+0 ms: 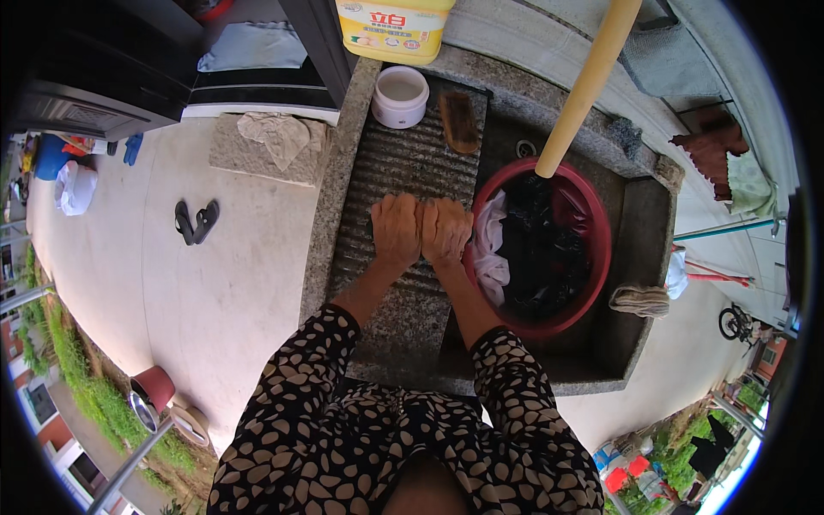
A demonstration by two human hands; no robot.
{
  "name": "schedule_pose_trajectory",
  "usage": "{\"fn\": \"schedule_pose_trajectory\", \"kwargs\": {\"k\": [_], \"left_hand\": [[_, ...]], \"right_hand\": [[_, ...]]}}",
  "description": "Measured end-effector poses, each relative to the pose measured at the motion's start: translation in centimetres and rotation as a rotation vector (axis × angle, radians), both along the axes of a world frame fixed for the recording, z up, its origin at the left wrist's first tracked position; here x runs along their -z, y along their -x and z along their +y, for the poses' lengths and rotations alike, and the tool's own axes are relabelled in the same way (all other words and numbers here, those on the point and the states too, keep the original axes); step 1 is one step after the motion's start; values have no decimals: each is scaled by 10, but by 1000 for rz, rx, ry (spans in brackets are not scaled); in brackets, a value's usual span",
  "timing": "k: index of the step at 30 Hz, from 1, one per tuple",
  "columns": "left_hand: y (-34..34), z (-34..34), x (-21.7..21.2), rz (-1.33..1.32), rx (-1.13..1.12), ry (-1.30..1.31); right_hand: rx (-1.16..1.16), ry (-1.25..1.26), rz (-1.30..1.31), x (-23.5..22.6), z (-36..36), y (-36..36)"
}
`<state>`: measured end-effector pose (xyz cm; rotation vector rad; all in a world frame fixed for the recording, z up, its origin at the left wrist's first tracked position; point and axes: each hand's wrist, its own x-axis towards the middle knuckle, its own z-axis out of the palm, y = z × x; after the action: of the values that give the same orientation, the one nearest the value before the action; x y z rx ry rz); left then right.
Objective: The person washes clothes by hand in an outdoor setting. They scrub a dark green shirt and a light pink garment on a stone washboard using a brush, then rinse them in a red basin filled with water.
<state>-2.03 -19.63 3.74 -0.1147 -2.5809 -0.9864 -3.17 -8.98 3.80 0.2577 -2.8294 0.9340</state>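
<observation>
Washboard (403,163): a ribbed grey stone slope forming the left part of an outdoor stone sink (639,257); both hands are pressing down on its middle, and it is running from the sink's far rim toward the person.
Left hand (396,229): lying knuckles-up on the ribs, fingers curled under into a fist; whatever may be bunched beneath it is hidden, so I cannot tell what it is gripping.
Right hand (445,230): sitting just beside the left hand, touching it, fingers likewise curled down and clenched; its contents are also hidden.
Sleeves (502,378): dark fabric with pale leaf shapes, covering both arms to the elbow as they are coming in from the lower edge.
Red basin (592,215): standing in the sink's well, just right of the right hand, holding dark wet laundry with a white cloth (489,249) at its left side.
Wooden pole (588,81): leaning in from the top, its lower end at the basin's far rim.
Scrubbing brush (458,121): lying at the washboard's top right.
White cup (400,95): standing at the washboard's top, left of the brush.
Yellow detergent jug (393,30): standing behind the cup on the ledge.
Sandals (196,221): a dark pair lying on the concrete ground, well left of the sink.
Rag (279,136): a pale cloth draped over a stone block beside the sink's far left corner.
</observation>
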Motion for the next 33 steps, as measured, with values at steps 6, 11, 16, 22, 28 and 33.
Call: {"fn": "schedule_pose_trajectory", "kwargs": {"k": [6,11,16,22,28,33], "left_hand": [[28,24,-16,90,-198,200],[-56,10,-5,-57,29,-32],[43,3,1,-70,-49,329],[-11,14,-24,-50,-58,-174],[-20,-5,1,-71,119,169],[69,7,-13,-85,-91,359]], "right_hand": [[238,108,197,24,7,32],[141,290,-57,-9,1,-62],[187,-69,137,-1,-7,43],[173,313,155,-12,-2,-8],[-1,120,172,1,4,-19],[215,-164,177,0,0,67]]}}
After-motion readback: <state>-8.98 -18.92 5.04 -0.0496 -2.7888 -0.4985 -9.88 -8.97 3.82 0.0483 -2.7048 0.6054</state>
